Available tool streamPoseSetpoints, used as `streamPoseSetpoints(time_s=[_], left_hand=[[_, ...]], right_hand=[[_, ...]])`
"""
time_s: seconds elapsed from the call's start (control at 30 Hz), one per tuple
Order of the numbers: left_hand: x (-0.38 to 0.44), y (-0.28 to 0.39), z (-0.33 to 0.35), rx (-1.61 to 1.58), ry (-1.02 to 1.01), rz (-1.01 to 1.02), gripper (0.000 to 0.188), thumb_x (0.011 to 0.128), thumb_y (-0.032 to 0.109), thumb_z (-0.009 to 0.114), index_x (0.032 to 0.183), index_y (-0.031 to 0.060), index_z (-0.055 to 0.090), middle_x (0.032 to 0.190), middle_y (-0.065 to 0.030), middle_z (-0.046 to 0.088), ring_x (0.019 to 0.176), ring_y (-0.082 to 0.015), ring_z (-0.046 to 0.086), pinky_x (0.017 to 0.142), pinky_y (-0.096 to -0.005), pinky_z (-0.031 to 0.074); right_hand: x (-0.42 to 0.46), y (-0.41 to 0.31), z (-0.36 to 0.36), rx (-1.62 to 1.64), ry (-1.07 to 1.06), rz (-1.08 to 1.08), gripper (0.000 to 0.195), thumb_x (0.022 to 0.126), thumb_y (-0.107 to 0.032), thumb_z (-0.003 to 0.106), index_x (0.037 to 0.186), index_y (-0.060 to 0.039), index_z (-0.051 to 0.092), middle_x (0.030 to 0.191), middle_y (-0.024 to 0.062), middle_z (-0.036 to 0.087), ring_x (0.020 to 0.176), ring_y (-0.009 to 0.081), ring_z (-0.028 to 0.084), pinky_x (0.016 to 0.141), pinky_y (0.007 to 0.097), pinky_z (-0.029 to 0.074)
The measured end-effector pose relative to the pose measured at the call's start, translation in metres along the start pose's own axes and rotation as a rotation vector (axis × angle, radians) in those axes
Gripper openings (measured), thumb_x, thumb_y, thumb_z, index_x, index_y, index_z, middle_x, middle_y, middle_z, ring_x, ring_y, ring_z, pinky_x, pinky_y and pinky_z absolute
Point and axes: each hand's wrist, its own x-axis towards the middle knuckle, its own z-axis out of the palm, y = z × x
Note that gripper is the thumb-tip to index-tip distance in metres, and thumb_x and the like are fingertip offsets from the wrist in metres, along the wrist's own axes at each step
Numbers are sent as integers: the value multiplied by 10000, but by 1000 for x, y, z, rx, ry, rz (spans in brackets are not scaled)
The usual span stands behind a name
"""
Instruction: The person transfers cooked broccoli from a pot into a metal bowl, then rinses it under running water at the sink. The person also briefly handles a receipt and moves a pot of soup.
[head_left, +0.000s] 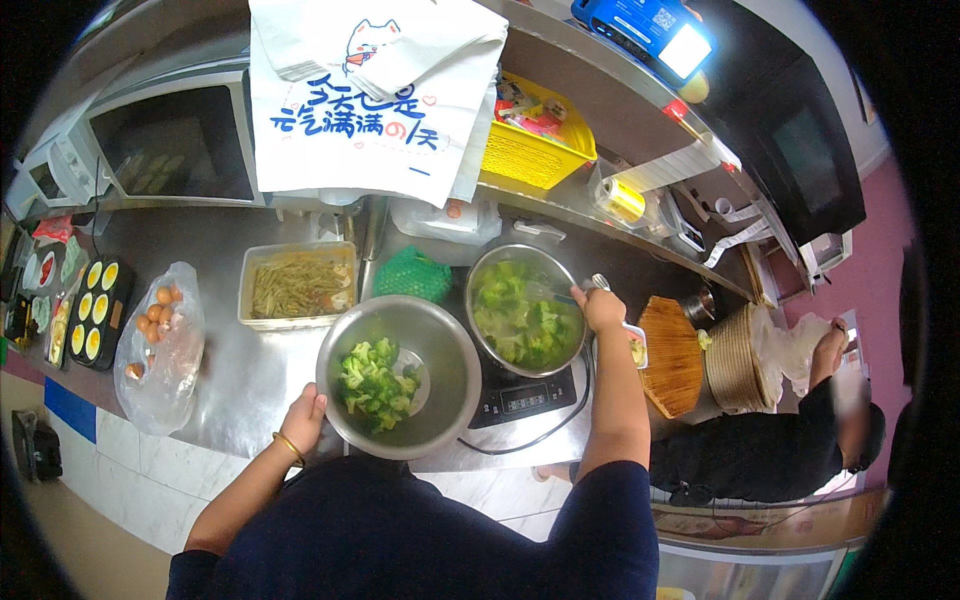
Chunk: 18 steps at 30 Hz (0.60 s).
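My left hand grips the left rim of a large stainless steel bowl, which is tilted towards me and holds broccoli florets. My right hand is shut on the handle of a utensil whose far end reaches into a steel pot of steaming broccoli. The utensil's head is hidden among the florets and steam. The pot stands on a black induction cooker, just right of the bowl. Behind the bowl lies a green net bag; a plastic tub of shredded food is at its back left.
On the left are a plastic bag with brown eggs and a black tray of egg halves. A microwave and yellow basket stand behind. A cooker cable curves along the front; at right are a wooden lid and another person.
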Motion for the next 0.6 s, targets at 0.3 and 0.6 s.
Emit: streamPoseSetpoints(time_s=[0.3, 0.6], left_hand=[[-5, 17, -3, -49, 36, -4, 236, 961, 246, 389, 987, 12, 406, 811, -255, 535, 787, -448, 524, 699, -443, 428], [-2, 12, -1, -10, 32, 26, 229, 961, 242, 383, 997, 18, 417, 818, -247, 553, 782, -435, 536, 703, -436, 433]], right_hand=[[6, -37, 28, 178, -150, -256, 628, 838, -654, 394, 868, -110, 706, 856, 171, 666, 859, 327, 632, 764, 426, 482], [-26, -63, 35, 400, -109, -292, 458, 708, -513, 690, 687, -56, 662, 672, 155, 631, 666, 308, 624, 634, 394, 475]])
